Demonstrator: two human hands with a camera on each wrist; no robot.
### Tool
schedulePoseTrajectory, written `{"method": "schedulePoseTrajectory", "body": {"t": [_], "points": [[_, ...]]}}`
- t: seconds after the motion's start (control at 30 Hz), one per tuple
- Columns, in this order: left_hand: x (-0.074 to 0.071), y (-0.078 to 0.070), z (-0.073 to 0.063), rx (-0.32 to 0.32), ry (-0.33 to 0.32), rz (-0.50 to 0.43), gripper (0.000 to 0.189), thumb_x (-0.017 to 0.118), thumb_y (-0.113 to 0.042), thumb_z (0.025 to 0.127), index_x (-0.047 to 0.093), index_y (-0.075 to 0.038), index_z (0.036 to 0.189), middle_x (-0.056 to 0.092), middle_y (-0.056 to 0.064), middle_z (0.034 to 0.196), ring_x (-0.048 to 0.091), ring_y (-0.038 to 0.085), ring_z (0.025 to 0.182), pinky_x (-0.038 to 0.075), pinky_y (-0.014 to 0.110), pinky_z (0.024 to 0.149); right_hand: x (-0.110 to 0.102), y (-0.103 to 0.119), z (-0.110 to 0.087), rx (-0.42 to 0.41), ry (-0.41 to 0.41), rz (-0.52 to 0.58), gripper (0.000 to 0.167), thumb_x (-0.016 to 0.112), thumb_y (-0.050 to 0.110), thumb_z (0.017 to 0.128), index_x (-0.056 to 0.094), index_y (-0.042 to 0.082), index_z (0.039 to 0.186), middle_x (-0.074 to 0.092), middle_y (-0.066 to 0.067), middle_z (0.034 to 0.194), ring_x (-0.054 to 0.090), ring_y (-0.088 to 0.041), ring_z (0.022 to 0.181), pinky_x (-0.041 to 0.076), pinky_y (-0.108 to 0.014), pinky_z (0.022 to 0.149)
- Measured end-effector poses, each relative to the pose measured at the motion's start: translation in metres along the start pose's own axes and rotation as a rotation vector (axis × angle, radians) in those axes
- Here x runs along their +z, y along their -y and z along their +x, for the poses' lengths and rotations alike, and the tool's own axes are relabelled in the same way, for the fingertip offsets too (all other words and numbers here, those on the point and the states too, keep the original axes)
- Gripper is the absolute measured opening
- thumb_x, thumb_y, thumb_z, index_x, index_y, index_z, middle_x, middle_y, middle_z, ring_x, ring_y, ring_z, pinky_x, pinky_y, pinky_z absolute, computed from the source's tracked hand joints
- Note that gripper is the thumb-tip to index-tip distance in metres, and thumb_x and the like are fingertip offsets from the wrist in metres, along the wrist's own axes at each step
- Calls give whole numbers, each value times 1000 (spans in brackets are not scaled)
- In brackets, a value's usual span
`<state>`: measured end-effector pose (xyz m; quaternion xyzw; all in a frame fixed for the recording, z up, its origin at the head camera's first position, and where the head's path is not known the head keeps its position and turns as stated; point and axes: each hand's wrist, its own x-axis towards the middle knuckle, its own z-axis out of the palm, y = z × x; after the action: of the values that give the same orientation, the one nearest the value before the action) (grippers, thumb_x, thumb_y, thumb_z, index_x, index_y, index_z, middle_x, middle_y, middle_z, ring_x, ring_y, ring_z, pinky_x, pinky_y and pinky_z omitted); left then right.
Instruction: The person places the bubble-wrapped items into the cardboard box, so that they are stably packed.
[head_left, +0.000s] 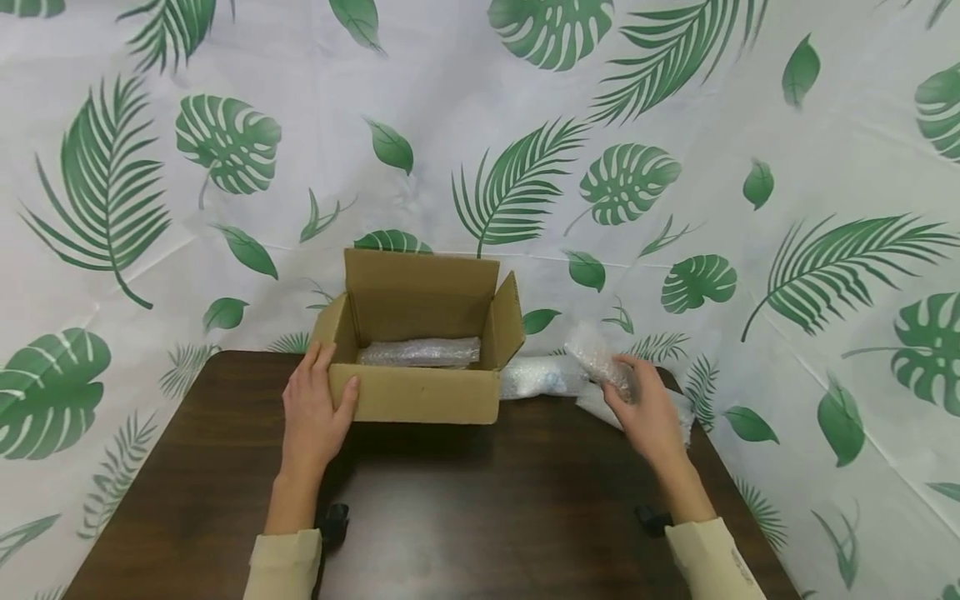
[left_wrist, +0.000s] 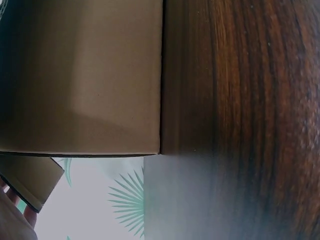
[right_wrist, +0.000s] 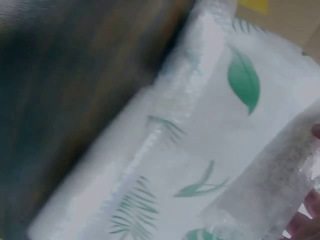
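Note:
An uncovered cardboard box point(head_left: 423, 396) stands at the far side of the table, its flaps raised. My left hand point(head_left: 311, 408) grips its left front corner, thumb on the front and fingers over the left flap point(left_wrist: 37, 180). A bubble-wrapped piece point(head_left: 420, 352) lies inside. To the right of the box, my right hand point(head_left: 641, 404) holds up a bubble-wrapped bundle point(head_left: 596, 350), pinched between thumb and fingers. The right wrist view shows this bundle point(right_wrist: 265, 185) at the lower right; the wrap hides what is inside it.
More bubble-wrapped packages lie along the back right table edge: one point(head_left: 543, 377) beside the box, another point(head_left: 678, 412) under my right hand. The dark wooden table point(head_left: 465, 517) reaches toward me. Behind it hangs a white leaf-print cloth point(head_left: 420, 200).

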<state>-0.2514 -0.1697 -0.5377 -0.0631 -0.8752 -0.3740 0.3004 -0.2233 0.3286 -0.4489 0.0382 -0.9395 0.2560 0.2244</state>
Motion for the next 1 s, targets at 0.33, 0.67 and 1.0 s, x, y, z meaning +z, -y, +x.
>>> {"method": "schedulePoseTrajectory", "body": {"t": [0.33, 0.67, 1.0], "points": [[1, -1, 2, 14, -3, 17, 67, 62, -36, 105, 38, -10, 163, 35, 25, 169, 38, 53, 148, 26, 74, 119, -16, 37, 33, -54, -99, 136, 48, 73, 26, 103, 60, 16, 149, 64, -17, 147, 65, -42, 124, 54, -65, 93], [0, 0, 1, 20, -24, 7, 67, 61, -36, 105, 39, -10, 162, 35, 25, 169, 39, 54, 148, 27, 75, 118, -15, 89, 63, -191, -168, 307, 50, 76, 16, 100, 61, 19, 148, 64, -13, 147, 63, -36, 131, 51, -61, 102], [2, 0, 1, 11, -23, 1, 67, 62, -36, 105, 39, -11, 163, 36, 26, 169, 39, 54, 148, 26, 75, 119, -16, 142, 91, -383, -145, 165, 52, 78, 16, 98, 62, 20, 147, 65, -5, 149, 64, -30, 135, 56, -56, 102]]}}
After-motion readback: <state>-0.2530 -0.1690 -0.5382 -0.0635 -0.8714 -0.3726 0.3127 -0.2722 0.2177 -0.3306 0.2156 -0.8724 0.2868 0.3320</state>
